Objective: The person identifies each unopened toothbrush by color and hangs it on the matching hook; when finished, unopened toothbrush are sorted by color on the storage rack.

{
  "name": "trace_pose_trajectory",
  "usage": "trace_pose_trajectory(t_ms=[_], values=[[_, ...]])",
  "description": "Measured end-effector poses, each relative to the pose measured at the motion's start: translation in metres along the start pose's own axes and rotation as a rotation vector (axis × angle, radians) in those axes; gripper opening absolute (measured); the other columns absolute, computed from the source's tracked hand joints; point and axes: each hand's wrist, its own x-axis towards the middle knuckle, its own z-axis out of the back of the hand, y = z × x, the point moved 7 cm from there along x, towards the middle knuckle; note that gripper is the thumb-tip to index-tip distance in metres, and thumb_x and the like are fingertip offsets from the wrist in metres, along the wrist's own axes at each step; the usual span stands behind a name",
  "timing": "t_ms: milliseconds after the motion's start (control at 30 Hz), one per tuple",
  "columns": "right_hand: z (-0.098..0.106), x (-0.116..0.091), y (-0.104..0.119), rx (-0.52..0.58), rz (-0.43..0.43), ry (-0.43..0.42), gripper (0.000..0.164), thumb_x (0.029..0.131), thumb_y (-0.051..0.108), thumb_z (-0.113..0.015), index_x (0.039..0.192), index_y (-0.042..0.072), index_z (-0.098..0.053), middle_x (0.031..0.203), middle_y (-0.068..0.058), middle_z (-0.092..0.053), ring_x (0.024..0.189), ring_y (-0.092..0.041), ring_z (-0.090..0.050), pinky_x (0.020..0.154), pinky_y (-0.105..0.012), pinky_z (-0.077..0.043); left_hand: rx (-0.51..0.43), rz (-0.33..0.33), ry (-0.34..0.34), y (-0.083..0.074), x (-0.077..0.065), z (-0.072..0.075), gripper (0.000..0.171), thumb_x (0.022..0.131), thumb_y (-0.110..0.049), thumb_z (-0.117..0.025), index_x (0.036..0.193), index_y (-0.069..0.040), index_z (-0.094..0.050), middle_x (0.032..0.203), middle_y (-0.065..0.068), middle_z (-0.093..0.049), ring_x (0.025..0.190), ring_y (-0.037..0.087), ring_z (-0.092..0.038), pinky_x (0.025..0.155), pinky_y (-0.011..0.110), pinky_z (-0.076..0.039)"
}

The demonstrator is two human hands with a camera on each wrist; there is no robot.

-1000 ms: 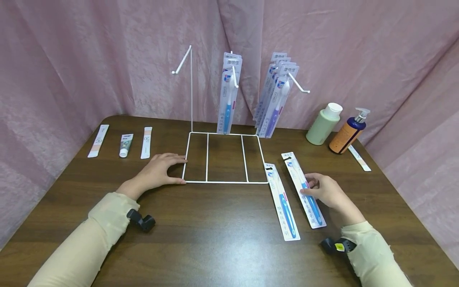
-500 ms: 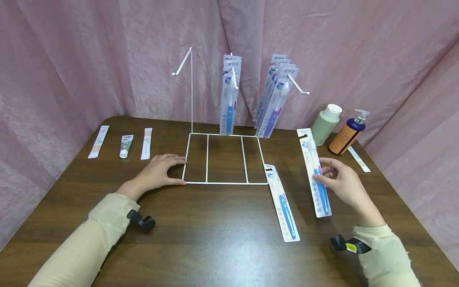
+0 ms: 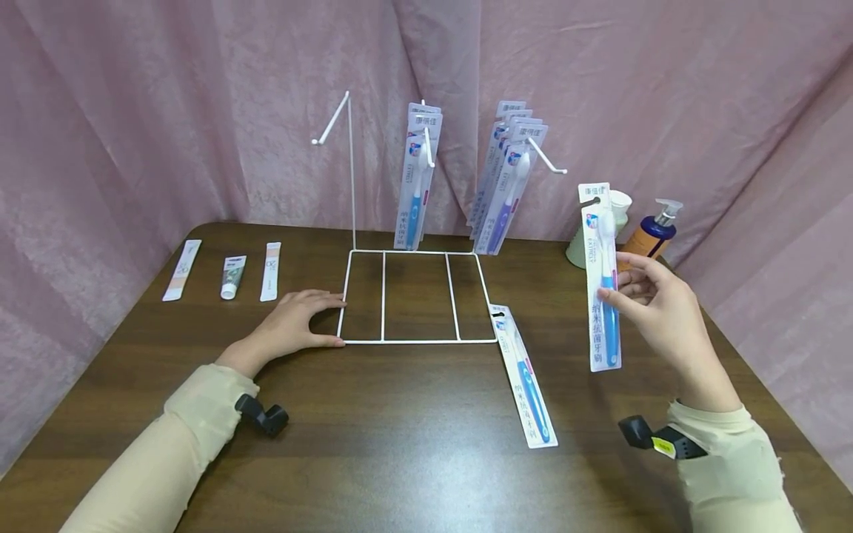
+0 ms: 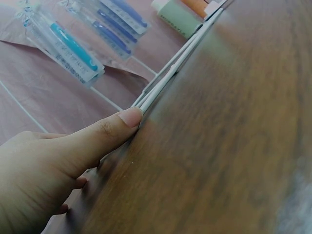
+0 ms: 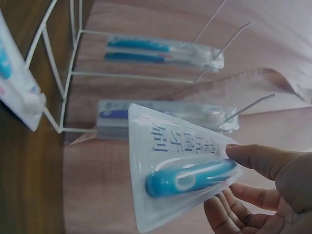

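My right hand (image 3: 666, 318) pinches a blue toothbrush in a blister pack (image 3: 608, 326) by its right edge, thumb in front and fingers behind. The pack stands nearly upright, raised above the table. My left hand (image 3: 289, 326) rests at the left side of a white wire display rack (image 3: 420, 342), its thumb (image 4: 129, 117) on the front corner and fingertips at the side bar. Packed blue toothbrushes (image 3: 416, 185) hang on the middle hook, and several packs with a purple toothbrush (image 3: 509, 185) in front hang on the right one. The left hook (image 3: 331, 122) is bare.
Another packed blue toothbrush (image 3: 523, 377) lies by the rack's front right corner. At the back right stand a green bottle (image 3: 575, 250) and an orange pump bottle (image 3: 645, 240), partly hidden. A small tube (image 3: 232, 277) lies between two slim sachets (image 3: 181, 270) on the left.
My right hand has lifted the packed toothbrush off the table, moving it up and to the right and turning it upright. My left hand has stayed at the rack.
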Motion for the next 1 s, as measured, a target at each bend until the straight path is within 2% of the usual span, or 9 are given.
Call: trace_pose_trajectory(t_ms=[100, 300, 500, 633, 867, 1000], values=[[0.005, 0.0, 0.01, 0.036, 0.006, -0.06, 0.053, 0.086, 0.016, -0.073, 0.134, 0.007, -0.054, 0.086, 0.021, -0.054, 0.071, 0.013, -0.053, 0.062, -0.004, -0.043, 0.004, -0.003, -0.005, 0.0, 0.0, 0.0, 0.078, 0.073, -0.057, -0.075, 0.136, -0.015, -0.056, 0.145, 0.011, -0.05, 0.136, 0.035, -0.04, 0.11, 0.061, -0.024], [0.011, -0.002, 0.033, 0.159, 0.065, -0.173, 0.054, 0.082, 0.003, -0.074, 0.132, 0.003, -0.054, 0.086, 0.023, -0.057, 0.073, 0.011, -0.056, 0.065, -0.003, -0.045, 0.006, -0.003, -0.006, 0.001, 0.001, -0.001, 0.078, 0.073, -0.058, -0.075, 0.136, -0.015, -0.056, 0.145, 0.01, -0.05, 0.136, 0.035, -0.04, 0.111, 0.061, -0.023], [0.006, -0.006, 0.062, 0.224, 0.15, -0.227, 0.056, 0.08, -0.001, -0.074, 0.133, 0.005, -0.055, 0.09, 0.02, -0.057, 0.079, 0.006, -0.056, 0.069, -0.002, -0.046, 0.008, -0.016, -0.023, 0.0, 0.0, 0.001, 0.078, 0.073, -0.058, -0.075, 0.135, -0.014, -0.056, 0.144, 0.011, -0.052, 0.135, 0.035, -0.041, 0.109, 0.061, -0.025], [-0.006, -0.003, 0.08, 0.242, 0.216, -0.215, 0.055, 0.08, -0.002, -0.074, 0.131, 0.003, -0.056, 0.091, 0.013, -0.057, 0.079, 0.004, -0.056, 0.07, -0.003, -0.047, 0.013, -0.026, -0.032, -0.002, 0.0, 0.001, 0.076, 0.074, -0.056, -0.075, 0.134, -0.013, -0.057, 0.143, 0.011, -0.052, 0.134, 0.035, -0.042, 0.108, 0.061, -0.026], [-0.03, 0.007, 0.101, 0.238, 0.277, -0.188, 0.054, 0.079, 0.001, -0.076, 0.129, 0.0, -0.056, 0.094, -0.012, -0.063, 0.079, 0.001, -0.055, 0.069, -0.005, -0.047, 0.009, -0.024, -0.028, -0.002, -0.001, 0.001, 0.075, 0.074, -0.055, -0.076, 0.133, -0.013, -0.057, 0.143, 0.011, -0.053, 0.134, 0.035, -0.042, 0.109, 0.061, -0.026], [-0.043, 0.011, 0.11, 0.252, 0.303, -0.18, 0.055, 0.077, 0.001, -0.078, 0.129, 0.0, -0.057, 0.095, -0.015, -0.064, 0.078, -0.004, -0.055, 0.069, -0.006, -0.047, 0.007, -0.017, -0.023, -0.002, -0.001, 0.001, 0.075, 0.073, -0.055, -0.076, 0.134, -0.014, -0.057, 0.143, 0.01, -0.052, 0.134, 0.035, -0.042, 0.109, 0.061, -0.025]])
